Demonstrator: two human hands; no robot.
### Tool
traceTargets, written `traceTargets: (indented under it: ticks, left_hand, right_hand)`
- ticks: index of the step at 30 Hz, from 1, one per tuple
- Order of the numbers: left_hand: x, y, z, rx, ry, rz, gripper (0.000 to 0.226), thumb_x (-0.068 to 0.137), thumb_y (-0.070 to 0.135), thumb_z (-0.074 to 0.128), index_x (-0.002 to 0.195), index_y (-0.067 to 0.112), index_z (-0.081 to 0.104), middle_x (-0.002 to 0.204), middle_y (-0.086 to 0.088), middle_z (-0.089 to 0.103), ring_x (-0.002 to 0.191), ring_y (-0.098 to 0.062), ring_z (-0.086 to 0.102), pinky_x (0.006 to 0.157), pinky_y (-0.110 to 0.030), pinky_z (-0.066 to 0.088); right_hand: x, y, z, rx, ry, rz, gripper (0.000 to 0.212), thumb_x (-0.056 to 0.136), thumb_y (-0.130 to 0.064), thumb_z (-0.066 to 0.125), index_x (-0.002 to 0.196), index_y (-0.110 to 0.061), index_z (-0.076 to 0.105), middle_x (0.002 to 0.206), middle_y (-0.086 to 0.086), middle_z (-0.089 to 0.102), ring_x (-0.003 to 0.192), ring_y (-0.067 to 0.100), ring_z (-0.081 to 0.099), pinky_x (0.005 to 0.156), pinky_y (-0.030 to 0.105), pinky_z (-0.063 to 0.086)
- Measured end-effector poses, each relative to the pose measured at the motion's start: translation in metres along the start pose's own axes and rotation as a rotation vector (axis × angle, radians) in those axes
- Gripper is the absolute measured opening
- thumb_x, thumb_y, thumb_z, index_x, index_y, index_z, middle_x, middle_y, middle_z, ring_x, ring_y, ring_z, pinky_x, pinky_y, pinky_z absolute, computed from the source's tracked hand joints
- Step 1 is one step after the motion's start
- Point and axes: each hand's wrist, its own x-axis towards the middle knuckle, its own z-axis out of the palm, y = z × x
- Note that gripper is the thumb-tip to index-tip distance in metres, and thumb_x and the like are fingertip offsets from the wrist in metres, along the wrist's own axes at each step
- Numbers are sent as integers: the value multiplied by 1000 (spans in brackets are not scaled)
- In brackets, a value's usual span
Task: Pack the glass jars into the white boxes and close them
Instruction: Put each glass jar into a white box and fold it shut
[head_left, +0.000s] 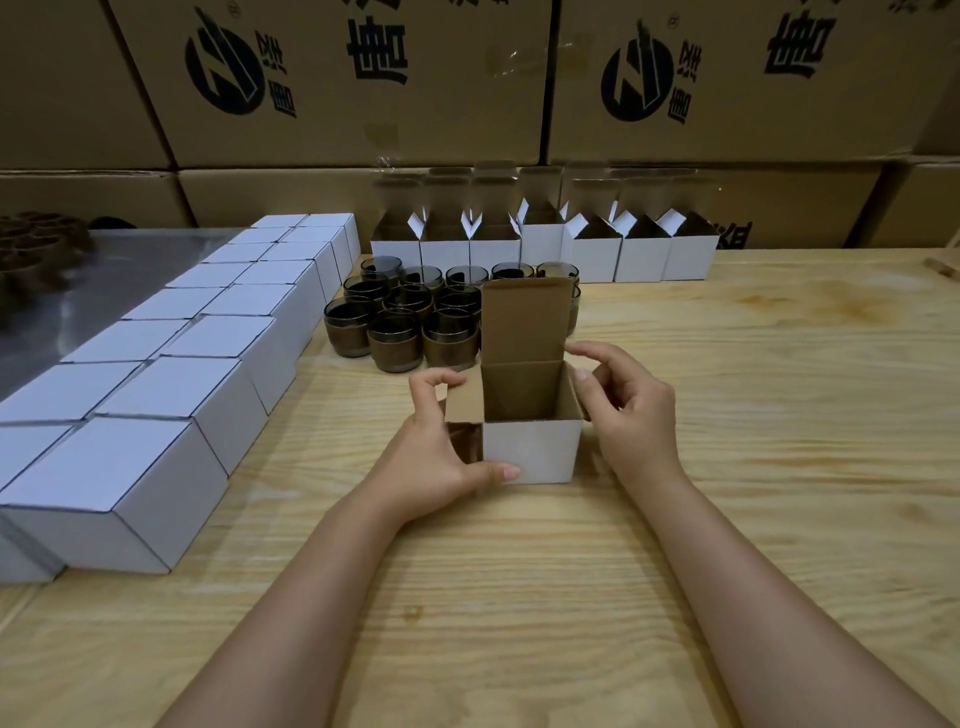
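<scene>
Now the open white box (530, 449) stands on the tabletop (753, 519), lid flap up. My left fingers (426, 385) pinch its left side flap and my right fingers (605, 356) curl on its right edge. Glass jars (400, 322) cluster just behind, with closed boxes (171, 364) to the left.

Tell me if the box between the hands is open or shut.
Open. The white box has its lid flap standing upright at the back, and the left hand pinches a side flap folded outward.
</scene>
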Motion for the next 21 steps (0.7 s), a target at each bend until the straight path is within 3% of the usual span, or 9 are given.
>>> traceTargets:
  ticks: [2, 4, 7, 8, 10, 12, 14, 17, 21]
  left_hand:
    - [1, 1, 0, -15, 1, -13, 87, 59, 29, 91, 105, 52, 21, 118, 5, 60, 108, -11, 62, 100, -41, 48]
    - [0, 1, 1, -19, -4, -15, 87, 58, 28, 92, 105, 50, 22, 118, 5, 61, 109, -11, 62, 100, -40, 48]
    - [0, 2, 1, -15, -9, -26, 88, 55, 35, 91, 109, 41, 21, 117, 5, 60, 108, -9, 61, 98, -34, 48]
    - [0, 3, 1, -15, -12, -32, 90, 53, 40, 89, 111, 39, 20, 117, 4, 59, 108, -8, 61, 97, -32, 48]
    - [0, 4, 1, -16, -20, -40, 89, 49, 46, 87, 107, 44, 19, 118, 4, 58, 107, -6, 60, 95, -28, 48]
    - [1, 3, 1, -17, -22, -32, 87, 54, 39, 91, 106, 45, 21, 117, 7, 59, 107, -6, 60, 96, -30, 48]
    - [2, 1, 0, -18, -21, -16, 87, 59, 31, 91, 103, 53, 20, 117, 7, 59, 107, -7, 61, 98, -33, 48]
    - [4, 0, 0, -23, -26, -9, 87, 58, 34, 90, 102, 60, 19, 116, 7, 60, 107, -9, 61, 99, -36, 48]
    - [5, -2, 0, -24, -18, -7, 87, 60, 31, 90, 101, 61, 19, 112, 11, 60, 105, -7, 60, 98, -36, 48]
  right_hand:
    - [2, 0, 1, -27, -64, -7, 31, 92, -11, 58, 120, -24, 64, 55, -14, 43, 55, 3, 40, 58, 11, 35]
    - [4, -1, 4, -42, -107, -3, 35, 93, -11, 57, 127, -19, 60, 57, -17, 46, 58, 1, 39, 60, 12, 34]
    - [9, -4, 6, -95, -137, 45, 30, 93, -11, 58, 122, -14, 64, 68, 1, 60, 62, 6, 47, 64, 21, 40]
    - [10, -4, 6, -124, -152, 58, 30, 92, -10, 58, 121, -14, 66, 66, 7, 56, 60, 6, 46, 63, 20, 39]
    - [14, -5, 4, -178, -184, 71, 30, 91, -9, 58, 118, -15, 68, 56, -2, 40, 55, 4, 40, 61, 19, 34]
    - [18, -7, 0, -228, -233, 97, 30, 90, -12, 59, 119, -18, 68, 54, -10, 32, 52, 4, 38, 59, 21, 33]
    - [24, -12, -4, -304, -308, 125, 30, 92, -24, 57, 120, -23, 66, 52, -13, 36, 54, 3, 41, 61, 23, 37]
    - [36, -26, -9, -510, -431, 155, 34, 95, -43, 47, 121, -30, 64, 59, -17, 45, 71, 7, 51, 68, 30, 43]
    - [61, -49, 2, -944, -485, 21, 33, 95, -48, 41, 106, -30, 66, 79, -6, 56, 78, 16, 54, 51, 24, 31]
